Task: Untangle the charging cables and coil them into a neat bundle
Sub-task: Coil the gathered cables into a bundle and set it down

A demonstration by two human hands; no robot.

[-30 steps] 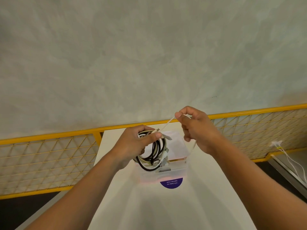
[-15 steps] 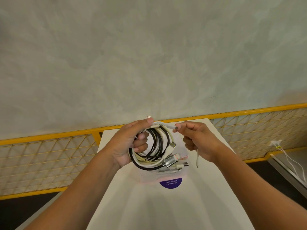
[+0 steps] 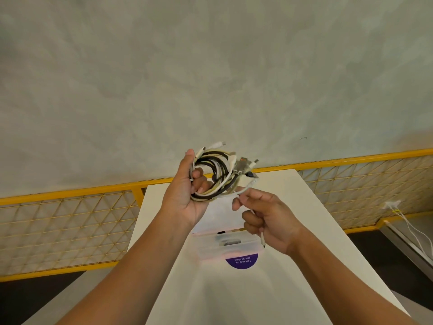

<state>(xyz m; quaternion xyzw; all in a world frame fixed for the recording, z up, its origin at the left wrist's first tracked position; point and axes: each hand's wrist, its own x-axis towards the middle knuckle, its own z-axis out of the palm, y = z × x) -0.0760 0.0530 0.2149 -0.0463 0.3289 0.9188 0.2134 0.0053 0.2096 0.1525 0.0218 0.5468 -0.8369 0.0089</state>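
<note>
Shared pantry area: clean-pantries sticker [image 3: 242, 262], yellow mesh railing [image 3: 58, 226].

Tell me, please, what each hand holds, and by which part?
Left hand grips the cable coil by its rim; right hand pinches a white cable near its end.

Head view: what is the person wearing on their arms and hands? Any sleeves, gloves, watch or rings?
Nothing that shows. The left forearm and right forearm are bare down to the frame's lower edge, with no sleeve or cuff. The left hand and right hand are ungloved, with no visible watch, bracelet or ring.
</note>
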